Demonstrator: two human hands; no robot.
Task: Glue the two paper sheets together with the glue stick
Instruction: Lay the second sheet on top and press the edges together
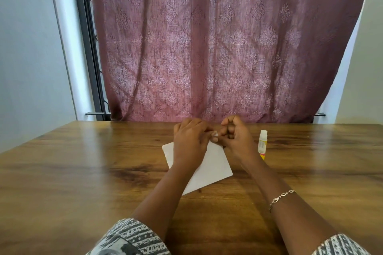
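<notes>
White paper [213,166] lies on the wooden table [83,172], turned at an angle; I cannot tell whether it is one sheet or two stacked. My left hand [189,143] rests on its far part, fingers pressing near the far corner. My right hand [236,141] meets it there, fingertips pinching the paper's corner. The glue stick [262,144], white cap on a yellow and white body, stands upright just right of my right hand, untouched.
A patterned maroon curtain [217,47] hangs behind the table's far edge, with a dark window frame [89,47] at the left. A bracelet [280,197] is on my right wrist. Bare wood stretches left and right of the paper.
</notes>
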